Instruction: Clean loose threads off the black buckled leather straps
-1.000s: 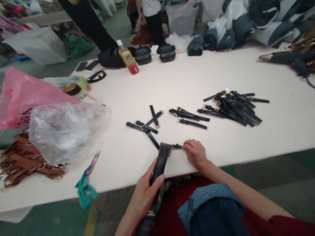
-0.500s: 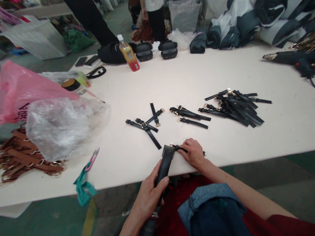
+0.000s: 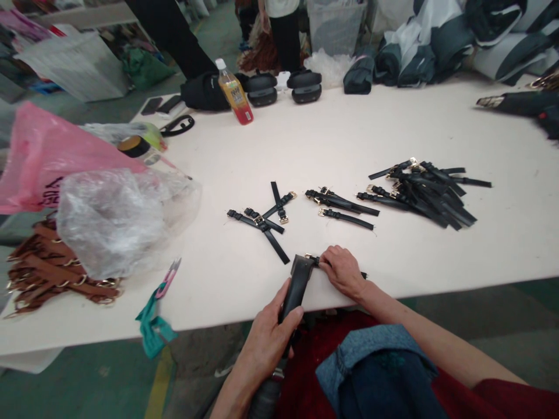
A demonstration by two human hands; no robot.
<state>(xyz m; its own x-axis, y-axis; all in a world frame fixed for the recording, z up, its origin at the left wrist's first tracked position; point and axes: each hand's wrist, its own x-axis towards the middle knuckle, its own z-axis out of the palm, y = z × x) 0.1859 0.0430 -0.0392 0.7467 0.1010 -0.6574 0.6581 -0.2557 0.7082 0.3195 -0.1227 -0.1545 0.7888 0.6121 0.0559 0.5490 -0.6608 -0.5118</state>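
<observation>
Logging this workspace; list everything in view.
table: one, white, centre
hand tool: one, black, front
buckled straps: many, black, centre-right
ringed straps: several, brown, left
plastic bags: several, pink, clear, left
snips: one, pink, left
cloth: one, teal, left
bottle: one, amber, far edge
clamshells: two, black, far edge
rolls: several, grey, right
nozzled tool: one, black, right
people: count unclear, dark trousers, beyond
clutter: uncounted, mixed, background
left hand: one, on hand tool
right hand: one, on strap

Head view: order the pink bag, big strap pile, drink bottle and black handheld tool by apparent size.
1. Pink bag
2. Big strap pile
Drink bottle and black handheld tool: unsure; the left hand partly covers the tool.
</observation>
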